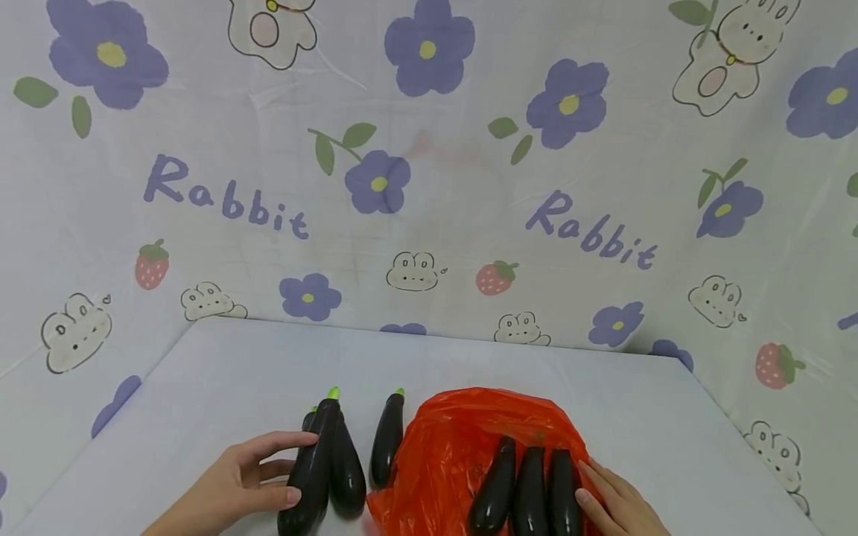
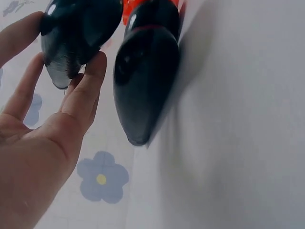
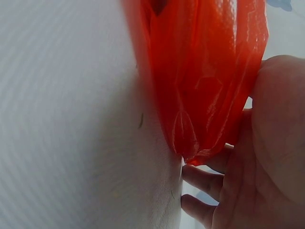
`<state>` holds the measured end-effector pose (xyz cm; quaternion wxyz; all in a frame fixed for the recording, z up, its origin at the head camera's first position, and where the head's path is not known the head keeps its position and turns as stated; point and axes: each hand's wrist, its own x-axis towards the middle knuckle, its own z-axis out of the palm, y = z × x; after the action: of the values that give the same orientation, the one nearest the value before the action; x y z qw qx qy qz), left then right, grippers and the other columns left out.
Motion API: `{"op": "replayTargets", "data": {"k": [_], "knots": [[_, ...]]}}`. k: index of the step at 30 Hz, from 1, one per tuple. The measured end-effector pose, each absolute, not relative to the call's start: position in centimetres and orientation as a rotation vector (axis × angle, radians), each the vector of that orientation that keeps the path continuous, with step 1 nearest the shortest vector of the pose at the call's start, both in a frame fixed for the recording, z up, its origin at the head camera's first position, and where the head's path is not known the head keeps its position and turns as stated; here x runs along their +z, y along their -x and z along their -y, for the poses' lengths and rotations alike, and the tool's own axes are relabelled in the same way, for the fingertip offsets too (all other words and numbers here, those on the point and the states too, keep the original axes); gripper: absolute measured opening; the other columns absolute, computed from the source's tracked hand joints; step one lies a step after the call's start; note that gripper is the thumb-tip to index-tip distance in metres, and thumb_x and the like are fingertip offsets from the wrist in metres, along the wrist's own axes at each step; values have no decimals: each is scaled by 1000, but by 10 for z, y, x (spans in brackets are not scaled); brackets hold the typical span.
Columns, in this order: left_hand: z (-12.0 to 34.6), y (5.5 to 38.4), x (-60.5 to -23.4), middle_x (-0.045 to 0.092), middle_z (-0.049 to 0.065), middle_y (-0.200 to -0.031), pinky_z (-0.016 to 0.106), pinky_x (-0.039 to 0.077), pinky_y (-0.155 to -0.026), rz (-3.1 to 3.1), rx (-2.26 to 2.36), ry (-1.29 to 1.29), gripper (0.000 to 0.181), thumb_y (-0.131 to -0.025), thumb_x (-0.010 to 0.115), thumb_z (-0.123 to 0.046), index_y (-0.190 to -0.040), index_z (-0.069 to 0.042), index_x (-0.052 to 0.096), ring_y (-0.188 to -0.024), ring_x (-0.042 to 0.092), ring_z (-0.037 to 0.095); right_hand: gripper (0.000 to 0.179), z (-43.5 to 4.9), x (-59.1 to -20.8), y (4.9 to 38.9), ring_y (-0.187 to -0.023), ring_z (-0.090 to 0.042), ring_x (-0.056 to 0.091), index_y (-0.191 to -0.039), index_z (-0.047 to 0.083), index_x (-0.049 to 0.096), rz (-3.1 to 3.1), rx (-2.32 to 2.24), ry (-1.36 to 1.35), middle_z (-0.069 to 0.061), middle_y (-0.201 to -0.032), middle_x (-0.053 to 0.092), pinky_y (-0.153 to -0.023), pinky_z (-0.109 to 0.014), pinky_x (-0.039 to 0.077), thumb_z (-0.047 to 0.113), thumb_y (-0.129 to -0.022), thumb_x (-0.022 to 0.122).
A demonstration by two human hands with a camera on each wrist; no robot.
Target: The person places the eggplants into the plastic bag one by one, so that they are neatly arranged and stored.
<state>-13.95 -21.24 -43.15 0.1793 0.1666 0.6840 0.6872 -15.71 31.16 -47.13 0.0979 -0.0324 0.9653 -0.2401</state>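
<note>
Red bag point(image 1: 436, 465), at five o'clock, could be collapsed if the right hand point(image 1: 622, 506), rested against its edge, is shifted; whether it is pinched cannot be told. At seven o'clock, one eggplant point(image 1: 312, 473), grasped by the left hand point(image 1: 231, 480), could be lost through glossy skin. Counted: one bag, two hands, seven visible eggplants, three bagged.
</note>
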Motion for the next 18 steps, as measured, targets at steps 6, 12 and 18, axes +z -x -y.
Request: {"op": "replayTargets", "data": {"k": [6,12,18], "knots": [[200,140,-422,34,18,-151,40,51,-92,-1919,1938,-442,51,-95,65,-10,-143,-9,50,-122,52,35,79,-313,-473,156,-132,-52,32,-150,-1,35,-2850,-727,101,-25,-150,36,-98,-72,29,60,-99,40],[175,141,-403,37,16,-149,45,50,-92,-1875,1940,-406,50,-93,69,-14,-140,-16,54,-121,53,35,81,-312,-470,156,-133,-52,31,-150,-1,34,-2858,-707,94,-26,-150,35,-99,-72,28,62,-98,39],[151,140,-386,48,15,-141,46,51,-90,-1836,1930,-465,49,-91,71,-15,-138,-17,57,-118,57,35,82,-310,-468,156,-133,-52,31,-151,0,34,-2853,-704,100,-25,-151,34,-100,-71,27,62,-98,39]]}}
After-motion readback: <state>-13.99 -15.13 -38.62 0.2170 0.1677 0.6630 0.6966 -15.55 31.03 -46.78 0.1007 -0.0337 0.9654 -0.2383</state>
